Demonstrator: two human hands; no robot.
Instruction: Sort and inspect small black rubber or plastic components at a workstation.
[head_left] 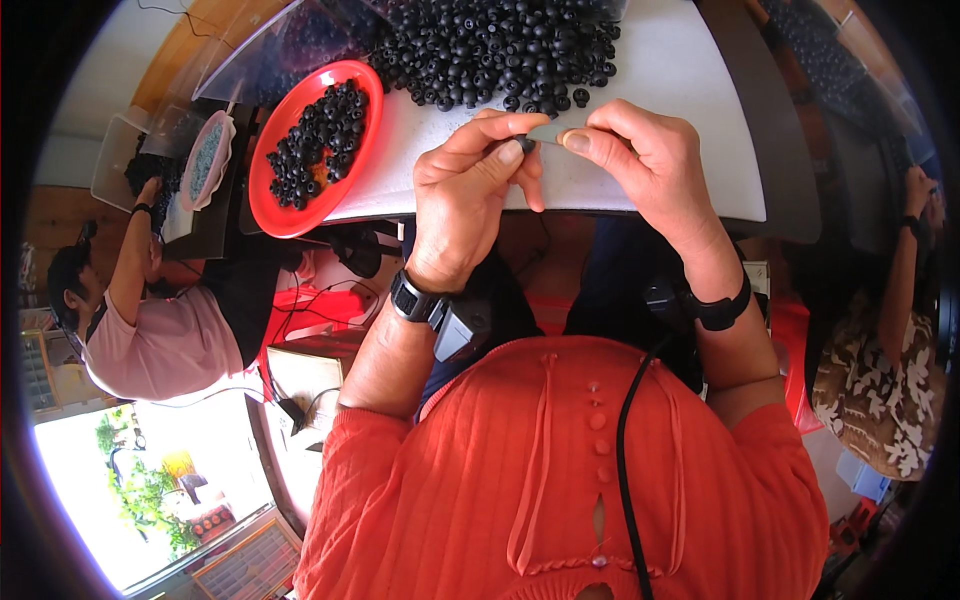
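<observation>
Orange blouse point(560, 480), both hands' point(470, 190) grip pinched on black bead point(526, 143) over white table point(690, 90).

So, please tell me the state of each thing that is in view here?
left hand: grip pinched on small black part
right hand: fingertips closed at the same part
red plate: partly filled with black parts
pile of black parts: loose heap on white table

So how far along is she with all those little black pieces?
Some look done: a red plate holds a batch of black pieces. In hand, the left hand and right hand pinch one small black piece between them. Left: a much bigger pile on the white table.
</observation>
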